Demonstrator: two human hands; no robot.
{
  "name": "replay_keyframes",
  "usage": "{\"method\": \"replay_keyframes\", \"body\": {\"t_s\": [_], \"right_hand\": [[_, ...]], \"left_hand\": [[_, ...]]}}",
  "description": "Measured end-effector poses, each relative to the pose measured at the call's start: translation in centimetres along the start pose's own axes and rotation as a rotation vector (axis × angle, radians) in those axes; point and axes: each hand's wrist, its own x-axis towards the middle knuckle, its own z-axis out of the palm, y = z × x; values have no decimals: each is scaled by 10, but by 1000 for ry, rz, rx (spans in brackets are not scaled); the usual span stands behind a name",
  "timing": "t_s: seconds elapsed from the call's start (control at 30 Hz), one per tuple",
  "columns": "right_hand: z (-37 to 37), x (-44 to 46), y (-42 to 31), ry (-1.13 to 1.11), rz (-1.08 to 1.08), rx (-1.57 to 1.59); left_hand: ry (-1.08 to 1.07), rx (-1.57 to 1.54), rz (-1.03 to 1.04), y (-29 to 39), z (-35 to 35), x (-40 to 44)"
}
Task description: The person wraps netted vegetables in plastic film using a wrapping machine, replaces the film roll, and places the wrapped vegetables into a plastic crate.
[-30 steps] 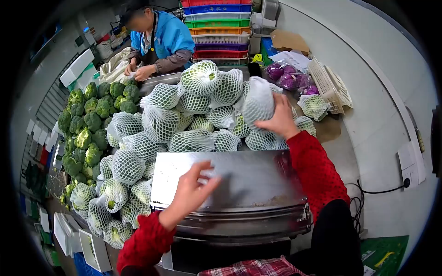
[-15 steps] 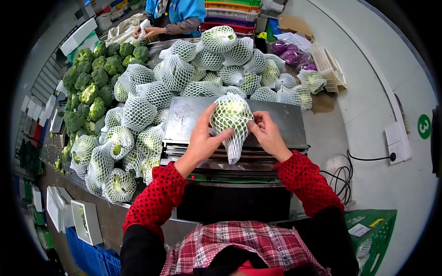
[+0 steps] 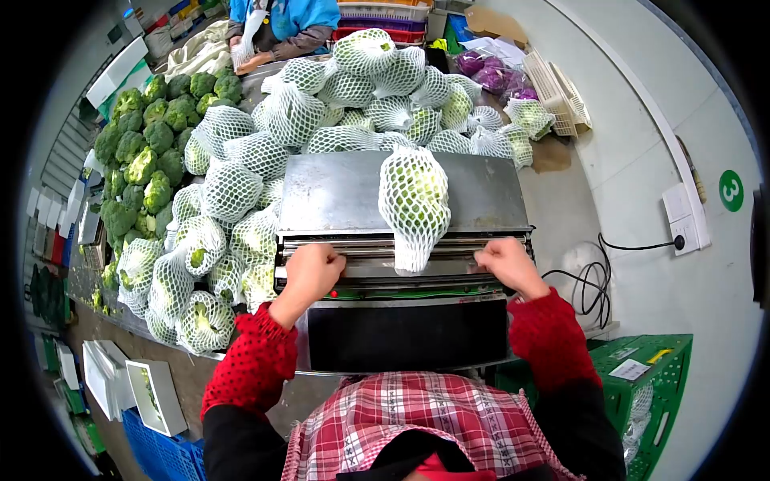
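Note:
A broccoli head in a white foam net (image 3: 414, 196) lies on the metal top (image 3: 337, 192) of a wrapping machine, its net tail hanging over the front rollers. Neither hand touches it. At the left end of the rollers, my left hand (image 3: 311, 272) is closed, fingertips pinched together. My right hand (image 3: 509, 264) is closed the same way at the right end. Between them runs a thin, shiny strip that looks like the edge of clear cling film (image 3: 457, 266); the pinched part is hidden by my fingers.
Netted heads (image 3: 301, 116) are piled behind and left of the machine. Bare broccoli (image 3: 156, 136) is heaped farther left. Purple cabbages (image 3: 493, 76) in bags lie at the back right. Across the table works a person in a blue jacket (image 3: 309, 20). A green crate (image 3: 658, 401) stands right.
Both hands have let go of the netted broccoli, which now rests on the metal top. They have moved down and apart to the front rollers and closed there.

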Motion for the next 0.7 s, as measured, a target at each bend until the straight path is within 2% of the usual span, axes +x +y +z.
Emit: {"method": "replay_keyframes", "body": {"t_s": [0.07,0.13,0.2,0.23,0.3,0.33,0.4,0.5,0.53,0.6,0.67,0.7], "right_hand": [[-12,-28,7,-77,174,360],[-14,-31,23,136,76,281],[-20,-19,-3,359,-228,219],[-23,-12,-11,363,-226,227],[-27,5,-26,318,-345,125],[-25,17,-32,322,-351,128],[-13,37,-45,243,-238,525],[12,60,-89,51,-299,611],[15,57,-94,176,-371,381],[11,14,-108,294,-441,347],[5,-44,-115,218,-614,267],[14,-63,-109,132,-674,261]], "left_hand": [[34,-94,1,-6,-3,-13],[159,-104,18,-4,-11,-13],[372,-25,274,15,-20,-2],[370,-17,279,21,-21,6],[498,-20,568,33,-21,20],[504,-15,570,36,-18,29],[345,-282,348,41,-7,41],[21,-832,114,85,5,59],[24,-565,88,104,-13,45],[133,-830,245,94,-21,5],[208,-710,384,68,-24,-55],[177,-750,350,59,-14,-87]]}}
